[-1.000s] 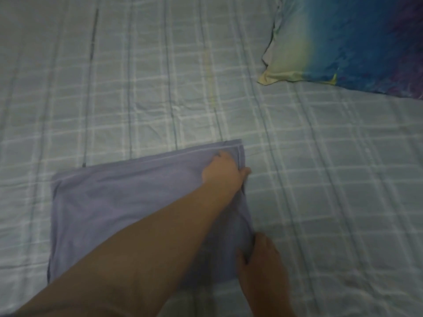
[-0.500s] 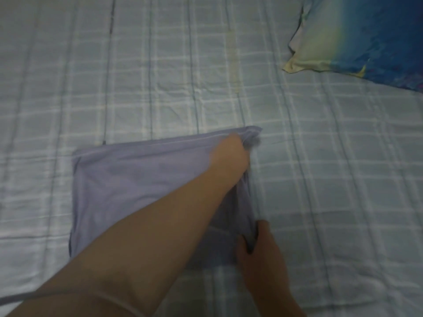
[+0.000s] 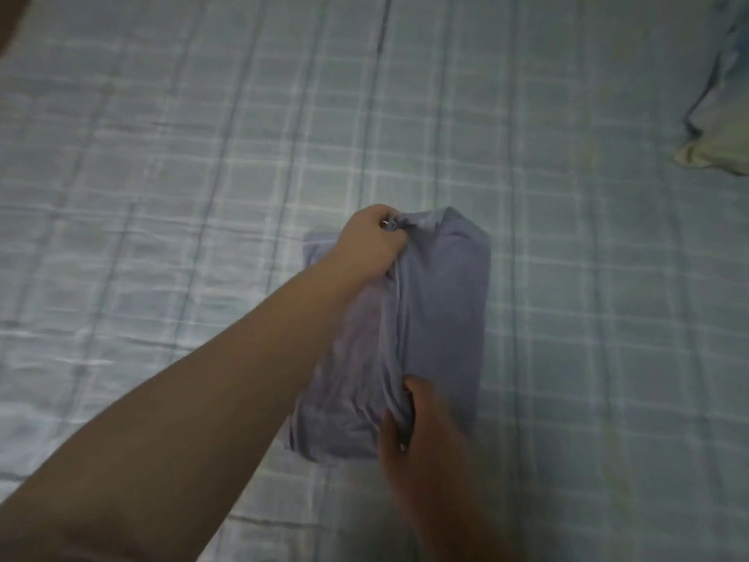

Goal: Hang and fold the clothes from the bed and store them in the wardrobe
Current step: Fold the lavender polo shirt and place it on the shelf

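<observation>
A lavender-grey garment (image 3: 441, 318) lies on the bed as a narrow rectangle, its right half turned over onto the left half. My left hand (image 3: 371, 247) reaches across and grips the far corner of the turned-over flap. My right hand (image 3: 421, 436) pinches the near corner of the same flap. The flap's edge runs between my two hands down the middle of the garment. My left forearm covers part of the garment's left side.
The bed (image 3: 162, 196) is spread with a pale blue-grey checked sheet, wrinkled in places. A pillow (image 3: 717, 131) with a yellowish corner lies at the right edge of the view. No wardrobe or hanger is in sight.
Both hands have carried the garment's right edge leftward over itself, so the wide rectangle is now about half as wide. The camera has swung, and the pillow has slid to the right edge.
</observation>
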